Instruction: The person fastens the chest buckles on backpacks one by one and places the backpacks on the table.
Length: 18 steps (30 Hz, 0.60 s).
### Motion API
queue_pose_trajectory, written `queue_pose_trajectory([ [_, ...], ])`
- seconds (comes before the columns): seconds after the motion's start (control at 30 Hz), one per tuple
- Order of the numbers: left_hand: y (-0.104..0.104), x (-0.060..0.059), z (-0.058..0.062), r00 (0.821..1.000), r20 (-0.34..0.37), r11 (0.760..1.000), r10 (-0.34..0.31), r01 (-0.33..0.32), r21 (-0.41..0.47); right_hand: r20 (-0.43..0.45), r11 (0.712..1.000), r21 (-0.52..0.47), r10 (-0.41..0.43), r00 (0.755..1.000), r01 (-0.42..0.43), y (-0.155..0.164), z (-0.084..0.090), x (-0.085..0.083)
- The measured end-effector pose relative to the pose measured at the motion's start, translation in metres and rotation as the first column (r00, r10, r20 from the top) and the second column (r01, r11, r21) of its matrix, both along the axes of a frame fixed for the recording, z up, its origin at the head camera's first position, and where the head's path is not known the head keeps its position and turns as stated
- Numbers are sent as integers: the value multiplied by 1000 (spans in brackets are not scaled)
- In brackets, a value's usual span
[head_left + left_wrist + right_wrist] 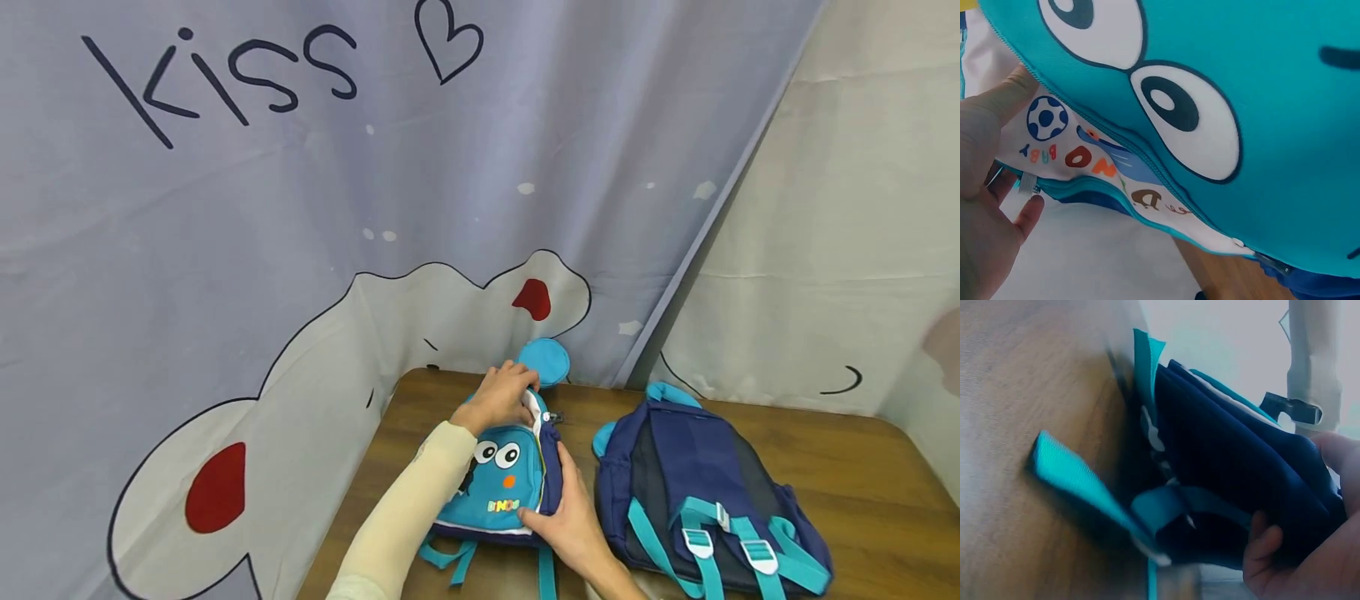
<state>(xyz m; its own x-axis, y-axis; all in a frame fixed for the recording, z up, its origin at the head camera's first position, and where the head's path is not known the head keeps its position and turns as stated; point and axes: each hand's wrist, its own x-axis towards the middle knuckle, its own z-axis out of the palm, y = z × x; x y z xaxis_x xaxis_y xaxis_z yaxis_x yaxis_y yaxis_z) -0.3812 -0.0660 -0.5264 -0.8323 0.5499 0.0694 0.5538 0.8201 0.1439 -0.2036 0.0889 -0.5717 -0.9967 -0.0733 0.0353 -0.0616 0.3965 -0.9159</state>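
A small teal and navy backpack (517,492) with cartoon eyes on its front stands on the table, its teal straps (461,558) trailing toward the near edge. My left hand (501,396) is at its top, gripping the edge of the opening. In the left wrist view, the thumb lies on the white printed panel (1079,140) beside the zipper, and the fingers are at the teal edge by a zipper pull (1027,182). My right hand (572,521) grips the bag's lower right side, thumb on the front, other fingers round the navy side (1222,450).
A larger navy backpack (697,483) lies to the right with its teal straps and white buckles upward. Behind the small bag, a round blue piece (544,361) rises against the curtain (420,192). The wooden table (885,483) ends at the curtained walls.
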Motion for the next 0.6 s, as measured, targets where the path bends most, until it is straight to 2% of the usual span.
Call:
queue_pose_trajectory([
  [0.23, -3, 3, 5, 999, -28, 994, 29, -26, 102, -68, 997, 80, -4, 998, 10, -2, 13, 5],
  [0.43, -2, 7, 9, 998, -29, 973, 54, -46, 227, -100, 991, 132, 4, 995, 10, 0, 26, 9],
  [0.6, -4, 9, 14, 997, -15, 957, 80, -73, 280, -117, 987, 162, 13, 993, 6, 0, 36, 9],
])
